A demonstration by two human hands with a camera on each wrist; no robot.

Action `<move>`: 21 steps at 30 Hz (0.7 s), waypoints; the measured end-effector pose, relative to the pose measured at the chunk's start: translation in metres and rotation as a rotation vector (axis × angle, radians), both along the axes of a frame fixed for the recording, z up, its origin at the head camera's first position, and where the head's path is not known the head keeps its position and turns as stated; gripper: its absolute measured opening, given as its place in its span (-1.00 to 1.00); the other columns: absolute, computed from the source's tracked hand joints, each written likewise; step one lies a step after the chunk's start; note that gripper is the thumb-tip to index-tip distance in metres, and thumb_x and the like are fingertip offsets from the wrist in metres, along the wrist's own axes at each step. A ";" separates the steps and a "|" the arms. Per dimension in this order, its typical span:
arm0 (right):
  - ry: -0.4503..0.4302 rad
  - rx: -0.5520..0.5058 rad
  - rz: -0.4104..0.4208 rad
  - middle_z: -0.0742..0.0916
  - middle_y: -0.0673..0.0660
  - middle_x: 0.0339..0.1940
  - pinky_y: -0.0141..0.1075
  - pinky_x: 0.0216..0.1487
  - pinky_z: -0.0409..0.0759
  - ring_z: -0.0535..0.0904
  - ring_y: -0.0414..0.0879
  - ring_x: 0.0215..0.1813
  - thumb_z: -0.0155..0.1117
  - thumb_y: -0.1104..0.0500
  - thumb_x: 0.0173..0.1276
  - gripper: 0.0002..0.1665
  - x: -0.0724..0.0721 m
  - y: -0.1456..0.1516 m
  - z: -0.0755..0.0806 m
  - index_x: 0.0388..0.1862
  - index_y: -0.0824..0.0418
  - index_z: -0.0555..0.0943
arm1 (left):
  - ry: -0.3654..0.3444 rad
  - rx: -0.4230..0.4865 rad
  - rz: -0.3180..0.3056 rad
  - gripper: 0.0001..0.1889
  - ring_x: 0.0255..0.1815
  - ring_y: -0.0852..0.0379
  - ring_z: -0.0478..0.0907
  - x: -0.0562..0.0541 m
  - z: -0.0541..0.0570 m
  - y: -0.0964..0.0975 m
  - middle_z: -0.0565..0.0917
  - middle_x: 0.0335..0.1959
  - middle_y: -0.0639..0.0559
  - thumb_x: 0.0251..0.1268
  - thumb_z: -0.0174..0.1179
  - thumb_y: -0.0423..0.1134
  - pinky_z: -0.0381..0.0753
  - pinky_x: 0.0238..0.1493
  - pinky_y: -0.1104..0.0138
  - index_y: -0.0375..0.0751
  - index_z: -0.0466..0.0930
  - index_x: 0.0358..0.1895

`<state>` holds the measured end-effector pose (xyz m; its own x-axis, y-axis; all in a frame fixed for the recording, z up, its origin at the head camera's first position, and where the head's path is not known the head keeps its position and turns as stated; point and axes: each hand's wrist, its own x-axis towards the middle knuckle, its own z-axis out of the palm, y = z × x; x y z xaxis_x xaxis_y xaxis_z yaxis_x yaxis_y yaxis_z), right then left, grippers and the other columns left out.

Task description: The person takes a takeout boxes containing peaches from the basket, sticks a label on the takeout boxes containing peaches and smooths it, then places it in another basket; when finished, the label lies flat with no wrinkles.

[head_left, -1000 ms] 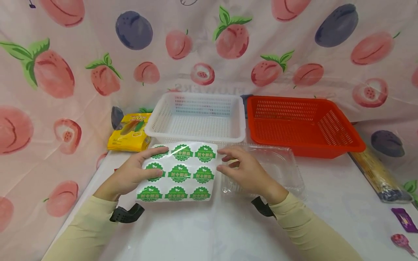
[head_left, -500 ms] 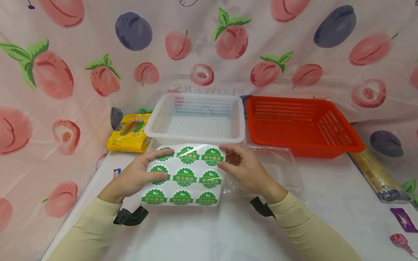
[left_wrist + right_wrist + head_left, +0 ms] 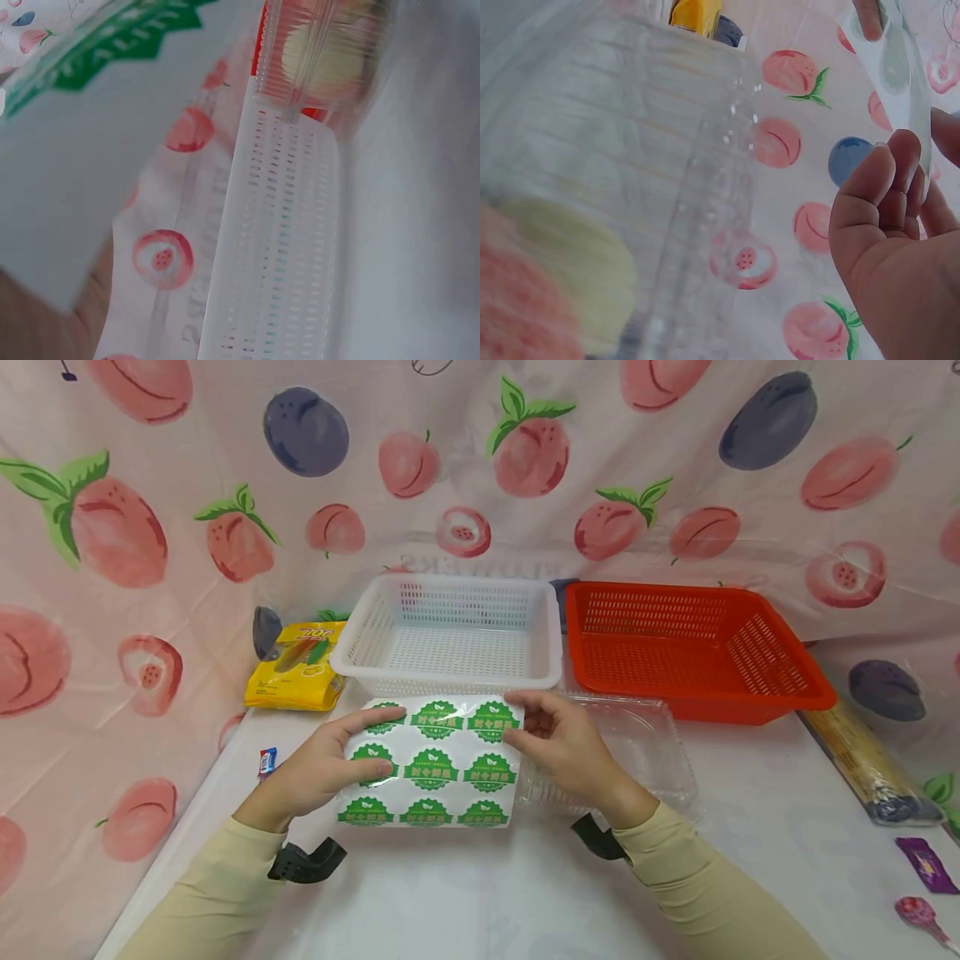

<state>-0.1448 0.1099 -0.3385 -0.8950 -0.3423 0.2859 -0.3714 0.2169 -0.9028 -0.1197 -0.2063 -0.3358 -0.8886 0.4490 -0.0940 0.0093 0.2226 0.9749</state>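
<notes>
A sheet of round green stickers (image 3: 429, 770) is held up above the white table, its printed side towards me in the head view. My left hand (image 3: 322, 768) grips the sheet's left side, thumb across the front. At the upper right edge, my right hand (image 3: 577, 756) pinches the sheet between thumb and fingers. Behind the right hand lies a clear plastic clamshell box (image 3: 645, 735), partly hidden by it. In the right wrist view, pale yellow and pink round shapes (image 3: 577, 277) show through the box; their kind is unclear.
A white basket (image 3: 450, 677) and a red basket (image 3: 705, 703) stand at the back. Left of them is a yellow bag (image 3: 296, 681), with a small wrapped sweet (image 3: 267, 763) nearer. At right lie a long clear packet (image 3: 862, 760), a purple wrapped sweet (image 3: 927, 865) and a lollipop (image 3: 917, 912).
The left hand has brought the sticker sheet to the right. The right hand, apart from it at first, now pinches its edge. The small sweet at left has come into view.
</notes>
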 end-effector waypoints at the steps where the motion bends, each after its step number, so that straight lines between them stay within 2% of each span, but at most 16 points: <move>1: 0.000 0.004 -0.001 0.62 0.18 -0.24 -0.37 -0.19 0.57 0.50 0.03 -0.22 0.39 0.43 0.26 -0.51 0.000 0.000 0.000 0.18 0.41 0.57 | 0.004 -0.005 -0.001 -0.26 0.08 -0.01 0.62 0.000 0.000 0.000 0.42 0.34 -0.30 0.35 0.32 -0.30 0.65 0.04 0.26 -0.20 0.19 0.54; 12: 0.011 0.020 0.006 0.60 0.14 -0.24 -0.34 -0.23 0.55 0.49 0.02 -0.24 0.40 0.39 0.28 -0.63 0.001 0.002 -0.002 0.08 0.30 0.62 | 0.075 -0.017 -0.014 -0.29 0.10 0.02 0.59 -0.001 -0.003 0.002 0.32 0.40 -0.27 0.34 0.31 -0.31 0.60 0.09 0.32 -0.22 0.24 0.51; 16: -0.001 0.032 -0.008 0.58 0.21 0.04 -0.22 -0.06 0.63 0.54 0.06 -0.13 0.39 0.36 0.31 -0.65 0.001 0.001 -0.003 0.07 0.29 0.62 | 0.063 -0.015 -0.010 -0.29 0.10 0.02 0.59 -0.001 -0.003 0.003 0.34 0.39 -0.27 0.34 0.31 -0.31 0.61 0.08 0.32 -0.22 0.23 0.52; 19: 0.028 0.057 -0.031 0.46 0.22 0.31 -0.04 0.13 0.57 0.50 0.11 0.10 0.39 0.34 0.31 -0.68 0.000 0.001 -0.003 0.04 0.29 0.65 | 0.037 -0.005 -0.008 -0.28 0.08 0.00 0.61 -0.001 -0.003 0.003 0.39 0.35 -0.29 0.34 0.31 -0.32 0.63 0.06 0.28 -0.21 0.21 0.53; 21: 0.067 0.084 -0.049 0.44 0.19 0.38 0.06 0.21 0.50 0.42 0.12 0.25 0.41 0.33 0.29 -0.70 0.000 0.001 -0.003 0.01 0.28 0.67 | 0.033 -0.004 -0.006 -0.27 0.08 0.00 0.61 -0.001 -0.003 0.003 0.41 0.34 -0.30 0.34 0.31 -0.33 0.64 0.05 0.28 -0.21 0.21 0.53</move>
